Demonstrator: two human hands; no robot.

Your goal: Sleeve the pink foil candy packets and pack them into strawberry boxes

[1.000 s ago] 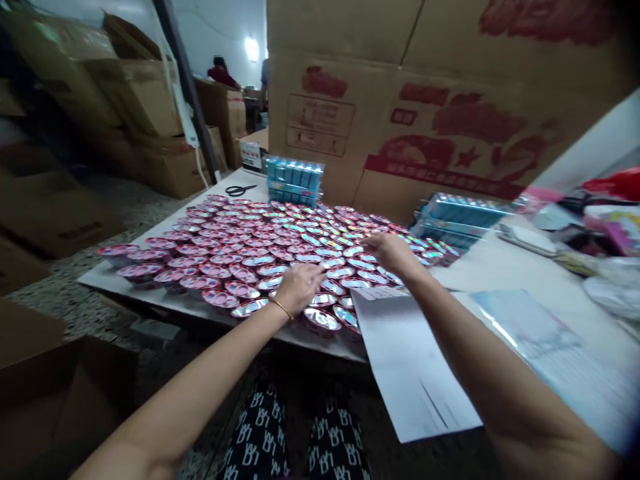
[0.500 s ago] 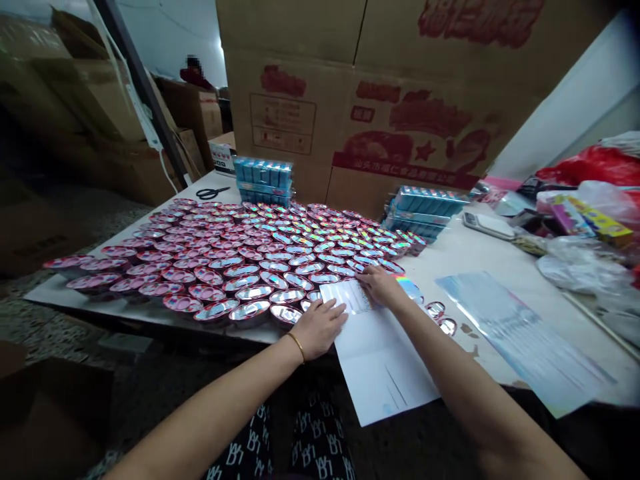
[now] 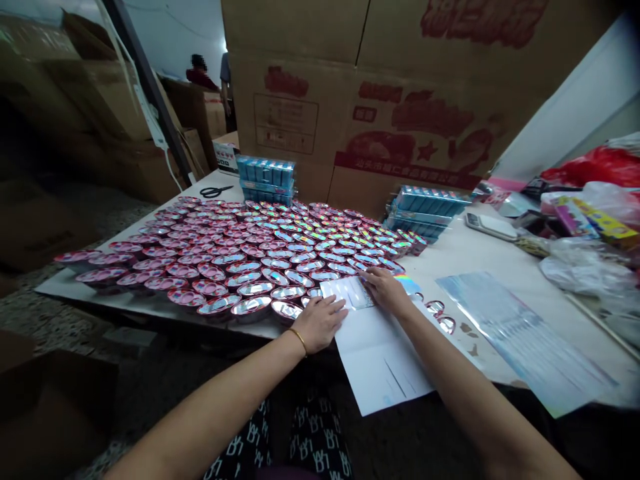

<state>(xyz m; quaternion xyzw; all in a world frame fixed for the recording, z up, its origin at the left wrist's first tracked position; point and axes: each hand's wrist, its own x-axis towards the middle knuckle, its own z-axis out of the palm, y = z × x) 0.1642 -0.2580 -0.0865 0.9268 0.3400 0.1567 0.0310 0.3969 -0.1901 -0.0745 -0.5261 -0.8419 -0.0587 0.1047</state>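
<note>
Two hands at the sheet [image 3: 377,357], right of the crowded cups [image 3: 243,267].
The cups spread over the left and middle of the table [image 3: 443,261]; scissors [image 3: 216,192] lie behind them, left of one blue pack [image 3: 268,175]; the left hand [image 3: 323,323] rests palm down on the sheet's left edge, fingers slightly spread; the sheet lies partly on the table and hangs over its front edge; the right hand [image 3: 384,289] bends its fingers onto the sheet's far end, whether pinching I cannot tell; farther right lie the film [image 3: 520,337], a scale [image 3: 491,225] and plastic bags [image 3: 575,267].
</note>
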